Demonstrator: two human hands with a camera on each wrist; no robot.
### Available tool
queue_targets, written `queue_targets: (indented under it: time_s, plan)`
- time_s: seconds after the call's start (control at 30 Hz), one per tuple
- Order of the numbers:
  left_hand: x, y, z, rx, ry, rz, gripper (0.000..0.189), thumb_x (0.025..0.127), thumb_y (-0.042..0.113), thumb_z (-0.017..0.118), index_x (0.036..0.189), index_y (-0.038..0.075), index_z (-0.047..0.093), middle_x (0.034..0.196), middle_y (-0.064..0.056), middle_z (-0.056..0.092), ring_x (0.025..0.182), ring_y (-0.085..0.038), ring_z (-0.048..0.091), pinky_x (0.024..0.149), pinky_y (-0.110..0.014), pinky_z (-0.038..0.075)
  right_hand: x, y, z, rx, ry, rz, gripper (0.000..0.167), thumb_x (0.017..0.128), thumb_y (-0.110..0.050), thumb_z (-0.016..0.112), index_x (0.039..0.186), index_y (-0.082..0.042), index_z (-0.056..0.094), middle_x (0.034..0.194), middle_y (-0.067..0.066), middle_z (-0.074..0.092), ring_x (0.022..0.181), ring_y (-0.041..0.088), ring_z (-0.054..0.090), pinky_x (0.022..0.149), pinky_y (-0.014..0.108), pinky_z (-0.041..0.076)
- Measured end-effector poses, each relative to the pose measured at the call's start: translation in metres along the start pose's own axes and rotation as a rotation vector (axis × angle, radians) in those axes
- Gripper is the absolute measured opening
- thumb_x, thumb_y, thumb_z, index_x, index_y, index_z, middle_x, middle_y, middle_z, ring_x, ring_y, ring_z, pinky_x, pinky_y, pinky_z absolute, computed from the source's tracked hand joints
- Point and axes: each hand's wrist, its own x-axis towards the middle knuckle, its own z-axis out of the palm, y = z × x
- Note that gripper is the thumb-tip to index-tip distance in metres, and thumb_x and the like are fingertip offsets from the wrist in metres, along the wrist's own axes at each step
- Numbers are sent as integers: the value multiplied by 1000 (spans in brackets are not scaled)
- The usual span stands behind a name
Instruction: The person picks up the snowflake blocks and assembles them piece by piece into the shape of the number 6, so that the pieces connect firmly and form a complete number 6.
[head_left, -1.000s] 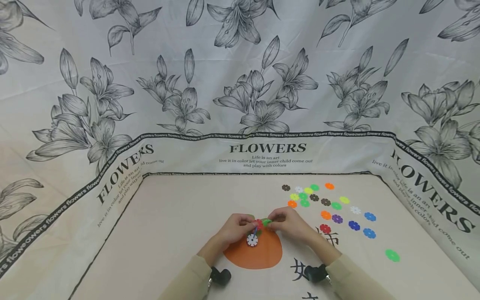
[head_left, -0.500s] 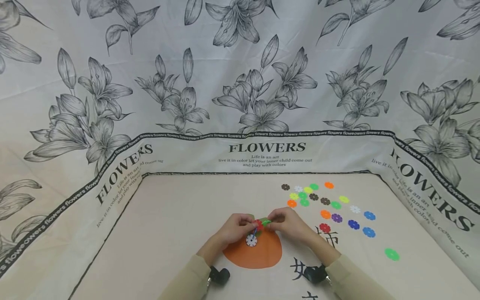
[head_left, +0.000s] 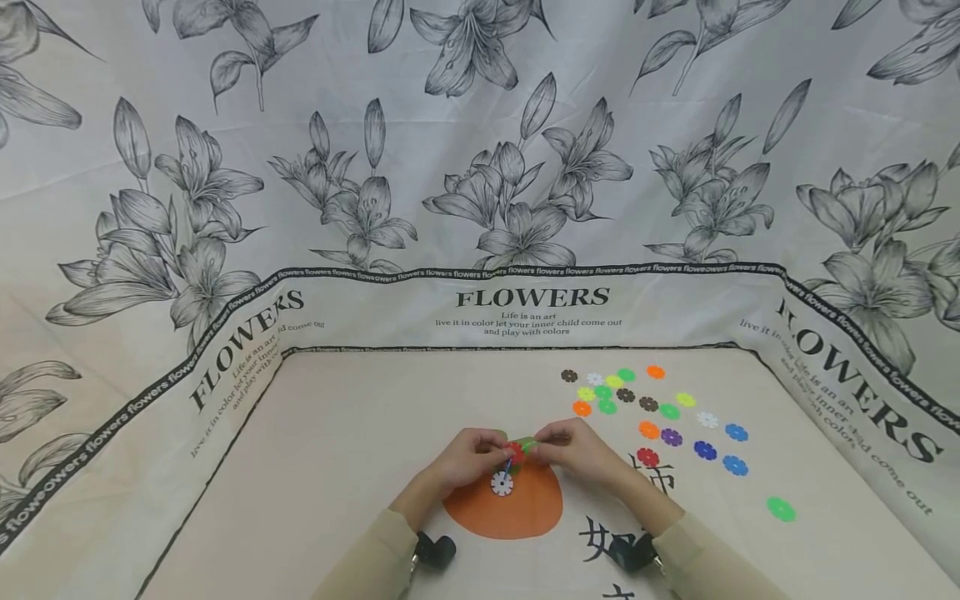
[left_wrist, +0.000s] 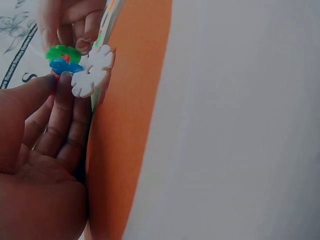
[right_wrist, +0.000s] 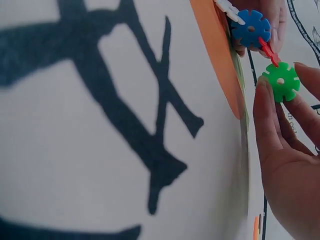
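Note:
Between finger and thumb, my left hand pinches the red notched plastic disc of a small joined cluster. A blue disc sits against the red one, and a white disc hangs at the cluster's near end. My right hand pinches a green notched disc at its edges. In the right wrist view the red disc's end meets the green disc's rim. Both hands are close together over the orange printed shape, and fingers partly hide the red disc.
Several loose notched discs lie on the tabletop cloth at the right, among them a purple disc, a red one and a green one farther out. A flower-printed curtain rises behind. Black printed characters mark the cloth.
The right hand has shifted very slightly left with the green disc, which now shows more edge-on beside the red disc. The left hand keeps its pinch.

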Motion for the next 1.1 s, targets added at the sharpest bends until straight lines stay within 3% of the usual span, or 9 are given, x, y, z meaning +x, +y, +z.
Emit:
queue_targets:
  time_s: [0.23, 0.47, 0.67, 0.87, 1.1]
  plan:
    - [-1, 1, -1, 10, -5, 13, 13, 99, 21, 70, 99, 8, 74, 90, -3, 71, 85, -16, 62, 80, -27, 51, -2, 0, -3, -4, 6, 40, 27, 101, -28, 66, 112, -6, 77, 107, 10, 76, 99, 24, 68, 88, 28, 53]
    - [-2, 2, 2, -7, -7, 5, 12, 99, 17, 69, 98, 6, 74, 90, -4, 71, 86, -17, 62, 80, -29, 53, -1, 2, -1, 247, 11, 148, 31, 99, -19, 69, 115, 7, 73, 113, 15, 75, 106, 24, 69, 93, 30, 54]
    - [-2, 0, 2, -10, 0, 6, 11, 99, 16, 69, 97, 6, 74, 91, -3, 70, 87, -16, 61, 82, -28, 53, -1, 0, 1, 351, 16, 185, 37, 98, -16, 71, 119, 13, 67, 115, 15, 73, 109, 23, 69, 97, 34, 54]
    - [-1, -1, 2, 1, 6, -4, 11, 99, 17, 69, 97, 8, 75, 93, -2, 71, 88, -17, 62, 86, -31, 52, 0, 1, 1, 382, 17, 207, 35, 98, -16, 71, 118, 13, 67, 114, 16, 73, 107, 22, 71, 95, 33, 55]
    - [-2, 0, 1, 8, 11, -4, 12, 99, 17, 69, 98, 7, 75, 90, -2, 71, 87, -18, 61, 82, -30, 50, 1, 2, 0, 368, -31, 200, 35, 100, -16, 67, 118, 14, 67, 108, 20, 74, 93, 21, 72, 87, 32, 58]
